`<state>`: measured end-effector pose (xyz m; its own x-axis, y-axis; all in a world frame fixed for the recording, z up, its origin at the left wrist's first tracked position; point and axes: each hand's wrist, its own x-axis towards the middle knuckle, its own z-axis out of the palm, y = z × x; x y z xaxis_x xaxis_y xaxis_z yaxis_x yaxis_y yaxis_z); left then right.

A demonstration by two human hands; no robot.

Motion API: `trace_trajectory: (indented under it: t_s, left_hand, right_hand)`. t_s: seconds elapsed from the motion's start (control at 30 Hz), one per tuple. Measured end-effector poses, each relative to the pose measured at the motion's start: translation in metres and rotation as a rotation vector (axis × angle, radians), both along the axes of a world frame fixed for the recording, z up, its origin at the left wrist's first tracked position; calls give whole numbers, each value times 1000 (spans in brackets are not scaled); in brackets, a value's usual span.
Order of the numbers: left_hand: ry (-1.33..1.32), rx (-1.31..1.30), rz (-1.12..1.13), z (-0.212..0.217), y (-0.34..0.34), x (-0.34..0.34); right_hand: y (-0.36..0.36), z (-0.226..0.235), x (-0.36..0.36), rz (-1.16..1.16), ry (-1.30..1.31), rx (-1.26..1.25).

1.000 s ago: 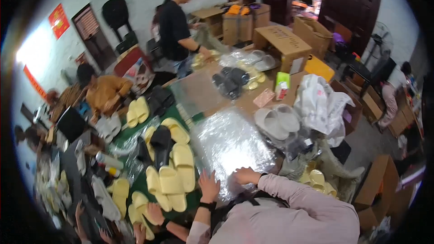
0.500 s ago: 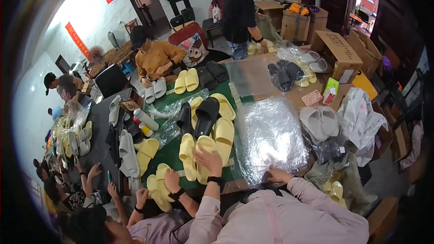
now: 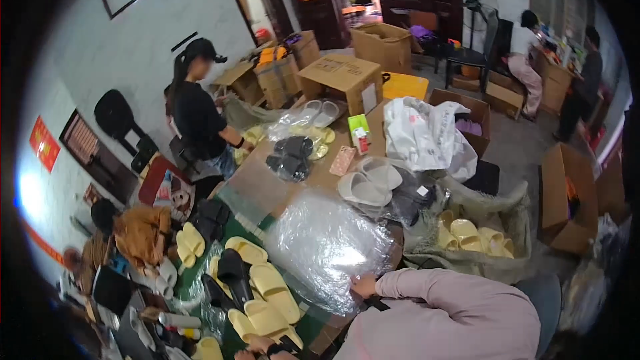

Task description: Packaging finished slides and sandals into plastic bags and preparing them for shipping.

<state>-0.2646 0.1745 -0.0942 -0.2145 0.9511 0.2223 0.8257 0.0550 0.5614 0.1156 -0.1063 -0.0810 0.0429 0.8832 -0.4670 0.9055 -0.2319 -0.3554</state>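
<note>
My right hand [image 3: 364, 285] rests at the near edge of a stack of clear plastic bags [image 3: 320, 243], fingers somewhat apart, gripping nothing that I can see. At the lower edge, partly cut off, is my left hand [image 3: 261, 344], close to a yellow slipper [image 3: 252, 325]; its fingers are too hidden to read. More yellow slippers [image 3: 275, 291] lie just beyond, with a black slipper [image 3: 233, 273] on top of them. Beside the bag stack sits a pair of pale grey slippers [image 3: 367, 183].
A woven sack [image 3: 467, 257] of yellow slippers stands to my right. White plastic bags [image 3: 430, 135], a phone in a pink case [image 3: 343, 161] and a cardboard box [image 3: 343, 80] are farther back. One person in black [image 3: 200, 100] stands across the table; another in brown [image 3: 139, 233] sits at left.
My view has swung to the right, bringing the sack and far doorway in. My left hand has moved back from the yellow slippers toward the lower edge; my right hand stays at the bags.
</note>
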Motion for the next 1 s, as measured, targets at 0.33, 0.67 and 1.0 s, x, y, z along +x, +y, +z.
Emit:
trace_trajectory:
  t_s: [0.33,0.67,1.0]
  left_hand:
    - [-92,-102,-224,177,25,52]
    - [-230,-255,-564,309,6,209]
    - [-268,-449,-975,369,-49,359]
  right_hand:
    - [-17,-19,0,-119,-44,119]
    - [-4,24,35,-218,22,-144]
    - [-12,-27,35,-675,43,-148]
